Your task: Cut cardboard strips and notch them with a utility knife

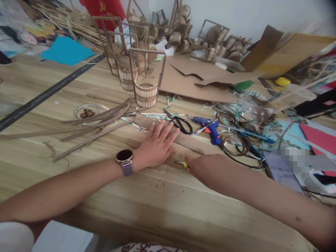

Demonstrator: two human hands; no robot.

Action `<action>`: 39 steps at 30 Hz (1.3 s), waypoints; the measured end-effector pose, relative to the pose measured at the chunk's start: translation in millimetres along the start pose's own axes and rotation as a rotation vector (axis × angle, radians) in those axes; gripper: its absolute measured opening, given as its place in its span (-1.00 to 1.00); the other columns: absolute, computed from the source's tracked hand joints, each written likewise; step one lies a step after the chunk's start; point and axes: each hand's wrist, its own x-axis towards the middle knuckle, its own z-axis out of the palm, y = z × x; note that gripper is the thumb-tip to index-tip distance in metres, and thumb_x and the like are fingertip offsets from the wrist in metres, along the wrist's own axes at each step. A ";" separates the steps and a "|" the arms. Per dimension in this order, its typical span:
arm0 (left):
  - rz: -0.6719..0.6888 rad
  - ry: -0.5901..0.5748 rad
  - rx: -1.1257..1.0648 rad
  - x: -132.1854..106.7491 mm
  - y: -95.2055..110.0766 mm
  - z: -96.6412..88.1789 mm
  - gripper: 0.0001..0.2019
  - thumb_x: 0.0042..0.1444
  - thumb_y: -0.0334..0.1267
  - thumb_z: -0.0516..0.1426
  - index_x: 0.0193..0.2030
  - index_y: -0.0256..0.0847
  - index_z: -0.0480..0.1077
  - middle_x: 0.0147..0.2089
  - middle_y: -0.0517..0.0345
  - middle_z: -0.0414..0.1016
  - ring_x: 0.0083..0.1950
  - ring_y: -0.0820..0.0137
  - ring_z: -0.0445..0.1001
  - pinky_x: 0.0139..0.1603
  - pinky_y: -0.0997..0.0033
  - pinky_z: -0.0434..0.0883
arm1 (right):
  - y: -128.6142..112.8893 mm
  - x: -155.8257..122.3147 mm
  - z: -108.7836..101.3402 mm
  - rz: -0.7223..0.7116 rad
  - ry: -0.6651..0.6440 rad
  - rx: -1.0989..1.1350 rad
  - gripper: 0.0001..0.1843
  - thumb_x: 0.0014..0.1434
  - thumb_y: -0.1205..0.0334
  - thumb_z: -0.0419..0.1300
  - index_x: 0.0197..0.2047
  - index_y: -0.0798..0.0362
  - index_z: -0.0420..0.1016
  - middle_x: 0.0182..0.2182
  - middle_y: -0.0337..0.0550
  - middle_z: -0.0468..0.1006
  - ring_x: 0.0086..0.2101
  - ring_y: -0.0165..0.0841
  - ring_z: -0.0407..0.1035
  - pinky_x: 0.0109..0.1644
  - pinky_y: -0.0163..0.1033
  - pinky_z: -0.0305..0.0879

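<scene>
My left hand (pixel 154 147) lies flat with fingers spread, pressing a brown cardboard-like strip (pixel 193 142) to the table. A watch circles that wrist. Just right of it, my right hand (pixel 207 171) is closed around a small yellow-handled knife (pixel 186 164). The thin metal tip points left, low over the table by the strip's near side; whether it touches is unclear. Beyond my left fingertips lie black-handled scissors (pixel 181 122). A blue glue gun (pixel 210 127) rests right of the scissors. Dark crumbs (pixel 168 175) dot the wood below my hands.
A small slatted bucket (pixel 146 91) with a tall handle stands beyond my hands, with similar ones behind. Brown strips (pixel 105 122) and a ring with brown balls (pixel 87 112) lie left. Cardboard (pixel 194 77) lies at the back; coiled strips (pixel 236 141) and a phone (pixel 282 171) sit right.
</scene>
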 end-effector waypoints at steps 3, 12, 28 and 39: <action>0.015 -0.027 0.004 -1.2 -0.5 2.5 -0.37 0.39 -0.06 -0.03 0.49 -0.33 -0.03 0.52 -0.27 -0.07 0.51 -0.22 -0.21 0.41 -0.37 -0.15 | -1.3 0.4 -1.1 0.002 -0.002 -0.006 -0.75 0.31 0.44 0.04 0.01 0.13 0.45 -0.32 -0.03 0.69 -0.28 -0.14 0.63 -0.47 -0.30 0.24; 0.013 -0.023 0.015 -1.5 -3.0 3.1 -0.40 0.40 -0.09 -0.04 0.48 -0.33 0.00 0.52 -0.24 -0.06 0.52 -0.19 -0.23 0.42 -0.35 -0.18 | -1.7 -1.9 -0.7 0.011 -0.027 -0.027 -0.76 0.30 0.48 0.04 -0.03 0.13 0.45 -0.28 0.00 0.69 -0.25 -0.11 0.63 -0.46 -0.27 0.25; -0.007 -0.060 0.001 -0.2 -1.2 0.2 -0.40 0.39 -0.11 0.00 0.47 -0.34 0.02 0.53 -0.24 -0.10 0.53 -0.19 -0.26 0.43 -0.35 -0.19 | 10.6 -14.1 14.3 -0.007 0.025 0.030 -0.72 0.26 0.55 0.02 -0.09 0.08 0.45 -0.36 -0.11 0.68 -0.35 -0.24 0.61 -0.47 -0.31 0.19; 0.008 -0.052 0.003 -0.8 -2.0 0.4 -0.41 0.40 -0.10 -0.02 0.46 -0.36 0.04 0.53 -0.25 -0.10 0.52 -0.21 -0.25 0.42 -0.38 -0.17 | 25.2 -18.5 38.0 -0.036 0.080 0.005 -0.74 0.23 0.46 0.09 -0.05 0.05 0.42 -0.49 -0.19 0.63 -0.48 -0.29 0.57 -0.56 -0.33 0.06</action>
